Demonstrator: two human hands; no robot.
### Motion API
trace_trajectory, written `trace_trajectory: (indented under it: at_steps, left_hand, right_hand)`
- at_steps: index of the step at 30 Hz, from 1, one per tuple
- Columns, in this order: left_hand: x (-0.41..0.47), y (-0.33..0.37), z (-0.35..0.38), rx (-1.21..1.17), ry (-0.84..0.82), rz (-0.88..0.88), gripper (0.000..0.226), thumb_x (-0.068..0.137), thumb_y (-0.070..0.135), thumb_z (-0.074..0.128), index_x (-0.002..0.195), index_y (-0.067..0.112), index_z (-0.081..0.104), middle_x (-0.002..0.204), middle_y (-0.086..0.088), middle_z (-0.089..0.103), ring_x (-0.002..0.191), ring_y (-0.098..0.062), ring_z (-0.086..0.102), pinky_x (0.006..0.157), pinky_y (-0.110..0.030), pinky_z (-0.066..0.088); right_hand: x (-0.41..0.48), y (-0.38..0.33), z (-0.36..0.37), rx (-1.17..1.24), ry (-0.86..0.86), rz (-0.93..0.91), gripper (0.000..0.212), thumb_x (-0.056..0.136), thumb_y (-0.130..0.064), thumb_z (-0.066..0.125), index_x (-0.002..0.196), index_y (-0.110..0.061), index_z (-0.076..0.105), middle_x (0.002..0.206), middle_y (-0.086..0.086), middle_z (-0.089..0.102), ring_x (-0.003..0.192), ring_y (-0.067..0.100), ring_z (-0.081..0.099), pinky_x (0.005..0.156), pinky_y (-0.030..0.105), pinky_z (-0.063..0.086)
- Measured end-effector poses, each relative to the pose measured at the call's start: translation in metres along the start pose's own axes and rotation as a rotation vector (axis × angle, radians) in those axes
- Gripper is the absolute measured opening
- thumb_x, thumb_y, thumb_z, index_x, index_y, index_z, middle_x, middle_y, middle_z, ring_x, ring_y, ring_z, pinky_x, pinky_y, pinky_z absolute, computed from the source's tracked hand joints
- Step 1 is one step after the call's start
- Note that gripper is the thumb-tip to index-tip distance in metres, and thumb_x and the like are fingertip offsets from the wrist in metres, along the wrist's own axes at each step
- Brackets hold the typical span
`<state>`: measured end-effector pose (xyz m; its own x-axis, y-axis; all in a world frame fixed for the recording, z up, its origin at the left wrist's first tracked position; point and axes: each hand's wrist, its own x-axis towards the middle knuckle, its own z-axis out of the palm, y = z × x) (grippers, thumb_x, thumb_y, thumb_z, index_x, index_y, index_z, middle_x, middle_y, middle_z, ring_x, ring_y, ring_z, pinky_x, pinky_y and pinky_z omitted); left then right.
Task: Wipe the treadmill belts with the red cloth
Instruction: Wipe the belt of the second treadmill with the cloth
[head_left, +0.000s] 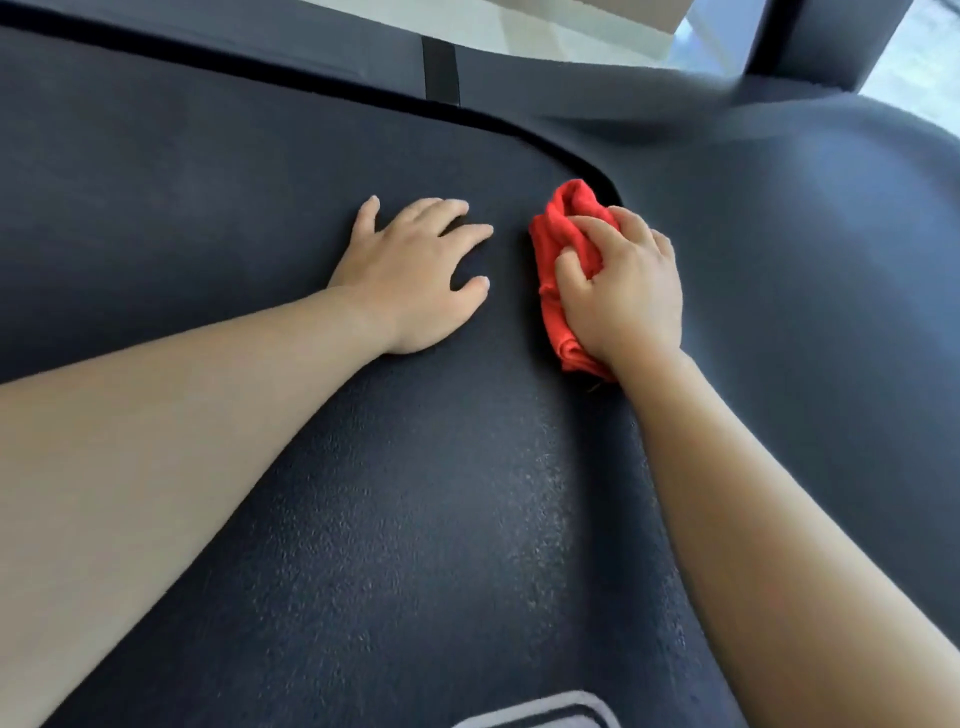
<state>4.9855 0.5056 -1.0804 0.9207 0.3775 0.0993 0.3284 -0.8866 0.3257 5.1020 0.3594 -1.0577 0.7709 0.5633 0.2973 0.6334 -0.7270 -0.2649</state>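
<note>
Treadmill belt (415, 519), dark and pebbled in texture, fills most of the view and runs away from the camera. Along its right edge lies the smoother grey side rail (810, 270), parted from the belt by a thin dark gap that curves across the far end. Beyond that gap sits the grey front cover (519, 78), crossed by a short black strip (440, 70), and a dark upright post (821, 41) rises at the top right.

Two bare forearms reach in from the lower corners. The left hand (415, 275) lies palm down on the belt, fingers straight and spread, grasping nothing. The right hand (623, 291) is just beside it, its fingers curled round the red cloth (561, 234) and pressing it onto the belt.

The cloth is bunched into a wad at the belt's right edge, close to where the gap bends, with folds showing ahead of the fingers and under the wrist. A pale grey outlined marking (540, 712) shows on the belt at the bottom edge, cut off by the frame.
</note>
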Motion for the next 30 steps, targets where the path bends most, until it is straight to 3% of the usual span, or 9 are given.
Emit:
trace_trajectory:
  at_steps: [5, 11, 19, 24, 30]
  left_hand:
    - [0.0, -0.001, 0.002, 0.003, 0.015, 0.001, 0.055, 0.091, 0.049, 0.037, 0.143, 0.035, 0.03, 0.155, 0.008, 0.018, 0.144, -0.01, 0.01, 0.115, -0.053, 0.001]
    - [0.002, -0.001, -0.001, -0.024, 0.001, -0.018, 0.054, 0.091, 0.049, 0.037, 0.143, 0.036, 0.03, 0.156, 0.01, 0.017, 0.144, -0.008, 0.007, 0.115, -0.051, -0.001]
    - [0.002, -0.001, -0.006, -0.136, -0.013, -0.024, 0.056, 0.09, 0.045, 0.047, 0.142, 0.03, 0.035, 0.154, 0.008, 0.024, 0.143, -0.01, 0.014, 0.117, -0.047, -0.001]
    - [-0.017, -0.067, -0.034, -0.019, -0.033, -0.08, 0.053, 0.093, 0.045, 0.039, 0.144, 0.033, 0.032, 0.156, 0.009, 0.019, 0.144, -0.011, 0.011, 0.115, -0.055, 0.001]
    - [-0.029, -0.129, -0.053, 0.025, -0.013, -0.175, 0.05, 0.093, 0.046, 0.036, 0.142, 0.042, 0.029, 0.155, 0.013, 0.018, 0.143, -0.008, 0.01, 0.116, -0.052, 0.0]
  right_hand:
    - [0.054, -0.003, 0.018, 0.023, -0.014, -0.033, 0.037, 0.092, -0.035, 0.045, 0.126, -0.033, 0.057, 0.139, -0.007, 0.046, 0.126, 0.023, 0.036, 0.085, 0.023, 0.029]
    - [0.092, -0.009, 0.029, 0.016, -0.043, -0.06, 0.038, 0.091, -0.038, 0.044, 0.126, -0.032, 0.057, 0.14, -0.005, 0.045, 0.125, 0.026, 0.037, 0.088, 0.026, 0.033]
    - [0.017, -0.015, 0.01, 0.026, -0.04, -0.08, 0.037, 0.09, -0.036, 0.047, 0.124, -0.033, 0.058, 0.139, -0.004, 0.047, 0.12, 0.028, 0.04, 0.093, 0.028, 0.032]
    - [-0.013, -0.043, 0.013, 0.054, -0.007, -0.139, 0.036, 0.086, -0.035, 0.047, 0.118, -0.031, 0.063, 0.132, -0.006, 0.053, 0.116, 0.027, 0.044, 0.091, 0.025, 0.028]
    - [0.068, -0.098, 0.053, 0.052, -0.011, -0.069, 0.036, 0.089, -0.033, 0.045, 0.122, -0.029, 0.06, 0.135, -0.001, 0.049, 0.118, 0.031, 0.04, 0.09, 0.034, 0.036]
